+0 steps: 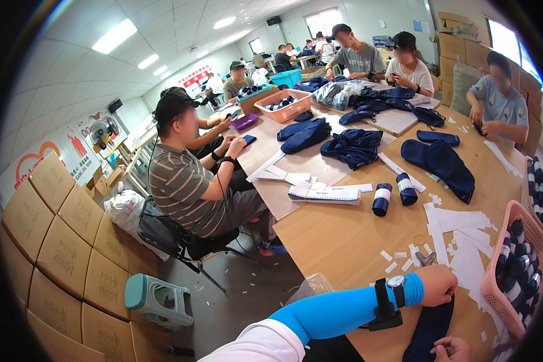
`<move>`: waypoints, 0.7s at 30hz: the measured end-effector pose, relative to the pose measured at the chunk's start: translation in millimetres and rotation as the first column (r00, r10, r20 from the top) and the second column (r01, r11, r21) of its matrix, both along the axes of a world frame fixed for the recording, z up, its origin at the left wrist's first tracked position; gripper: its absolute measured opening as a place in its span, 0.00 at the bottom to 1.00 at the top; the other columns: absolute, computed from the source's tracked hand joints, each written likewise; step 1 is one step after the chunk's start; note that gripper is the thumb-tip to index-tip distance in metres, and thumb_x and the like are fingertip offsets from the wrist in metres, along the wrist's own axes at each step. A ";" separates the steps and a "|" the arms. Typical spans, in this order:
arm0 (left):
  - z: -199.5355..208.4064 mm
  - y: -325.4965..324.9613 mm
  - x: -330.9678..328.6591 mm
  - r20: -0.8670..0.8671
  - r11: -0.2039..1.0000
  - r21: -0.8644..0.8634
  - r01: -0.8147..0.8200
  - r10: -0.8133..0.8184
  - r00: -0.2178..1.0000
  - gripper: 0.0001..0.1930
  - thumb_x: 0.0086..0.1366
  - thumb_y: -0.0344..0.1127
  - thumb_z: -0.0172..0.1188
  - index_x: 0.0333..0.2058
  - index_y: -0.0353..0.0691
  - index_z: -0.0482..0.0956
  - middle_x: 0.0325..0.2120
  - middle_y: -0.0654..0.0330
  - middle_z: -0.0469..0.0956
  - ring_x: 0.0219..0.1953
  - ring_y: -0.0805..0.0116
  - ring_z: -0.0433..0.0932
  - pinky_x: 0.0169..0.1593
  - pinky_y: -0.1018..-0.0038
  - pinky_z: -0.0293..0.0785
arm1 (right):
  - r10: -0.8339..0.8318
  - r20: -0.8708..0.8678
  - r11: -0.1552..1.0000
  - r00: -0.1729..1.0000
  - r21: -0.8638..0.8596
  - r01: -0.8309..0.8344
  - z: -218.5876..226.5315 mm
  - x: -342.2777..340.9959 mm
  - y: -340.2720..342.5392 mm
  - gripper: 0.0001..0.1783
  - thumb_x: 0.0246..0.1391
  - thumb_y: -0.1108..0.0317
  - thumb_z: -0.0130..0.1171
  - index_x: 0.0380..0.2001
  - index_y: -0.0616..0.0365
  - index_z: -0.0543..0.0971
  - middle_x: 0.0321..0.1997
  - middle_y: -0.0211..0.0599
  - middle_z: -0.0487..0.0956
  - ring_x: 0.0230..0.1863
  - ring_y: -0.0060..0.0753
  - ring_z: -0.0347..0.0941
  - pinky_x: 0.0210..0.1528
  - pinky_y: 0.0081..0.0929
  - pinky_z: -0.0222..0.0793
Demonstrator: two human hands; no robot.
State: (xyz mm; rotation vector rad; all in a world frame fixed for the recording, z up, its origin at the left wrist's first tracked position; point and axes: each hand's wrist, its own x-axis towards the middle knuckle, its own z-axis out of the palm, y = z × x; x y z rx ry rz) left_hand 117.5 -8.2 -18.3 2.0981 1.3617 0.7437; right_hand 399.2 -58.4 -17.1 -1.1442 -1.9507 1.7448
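Observation:
A long folded piece of navy cloth (427, 330) lies on the table close in front of me. My left hand (438, 285), below a bright blue sleeve, is at its far end with fingers curled down onto the fabric. Low in the view, my right hand (451, 350) pinches the cloth's right edge between thumb and fingers; the lower frame edge cuts it off. Two navy rolls with white paper bands, one roll (381, 200) left of the other roll (406, 189), stand farther up the table. Just beyond my left hand lies a small grey metal clip (426, 259).
A pink basket (505, 265) of banded navy rolls stands at my right. White paper strips (458, 232) and scraps litter the table. Navy cloth piles (440, 163) and a paper stack (326, 193) lie farther off. Co-workers sit around; a green stool (154, 295) and cartons (66, 259) are left.

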 end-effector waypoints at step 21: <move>-1.7 -0.3 -0.5 -0.002 1.000 0.014 0.005 -0.005 1.000 0.07 0.58 0.34 0.69 0.29 0.38 0.83 0.29 0.49 0.83 0.38 0.45 0.82 0.43 0.55 0.78 | -0.001 0.007 1.000 1.000 -0.012 0.002 -0.9 0.0 0.3 0.10 0.69 0.71 0.59 0.50 0.63 0.81 0.40 0.34 0.84 0.30 0.18 0.74 0.32 0.17 0.70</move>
